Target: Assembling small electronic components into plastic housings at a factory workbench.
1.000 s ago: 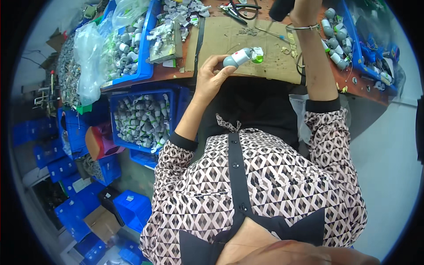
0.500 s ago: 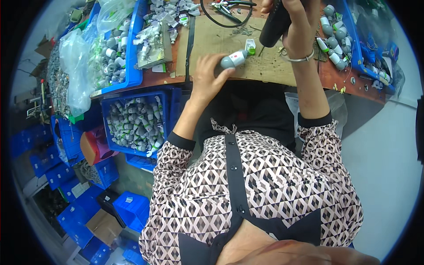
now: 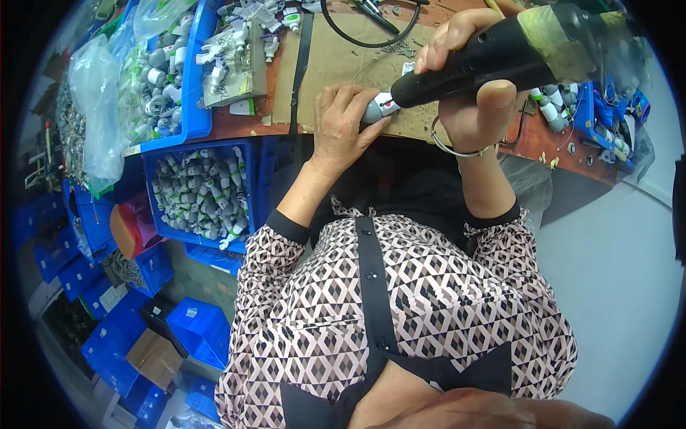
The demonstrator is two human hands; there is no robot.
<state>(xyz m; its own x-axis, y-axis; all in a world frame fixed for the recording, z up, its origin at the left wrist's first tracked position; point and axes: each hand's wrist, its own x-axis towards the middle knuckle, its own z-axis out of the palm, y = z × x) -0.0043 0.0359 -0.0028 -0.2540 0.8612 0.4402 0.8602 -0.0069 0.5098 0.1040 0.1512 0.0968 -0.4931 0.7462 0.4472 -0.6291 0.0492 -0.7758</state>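
"Which of your hands is nearer the grey-and-white piece [image 3: 377, 109]?"

"Your left grip [image 3: 339, 129]. It's clamped on the piece, thumb on the near side, fingers on the far side. Your right grip [image 3: 471, 121] is closed around the black tool [image 3: 471, 68]."

"And the piece's long axis?"

"It slants from the rounded grey end in your left grip toward the right and the far edge of the tabletop [image 3: 586, 169]. Your tool slants much the same way, its nose hiding the piece's other end. That near line-up seems the relation that counts; whether they touch, I can't tell."

"So where is the piece from each grip?"

"At your left fingertips, and left of your right grip, over the cardboard sheet [image 3: 414, 129] by the tabletop's near edge."
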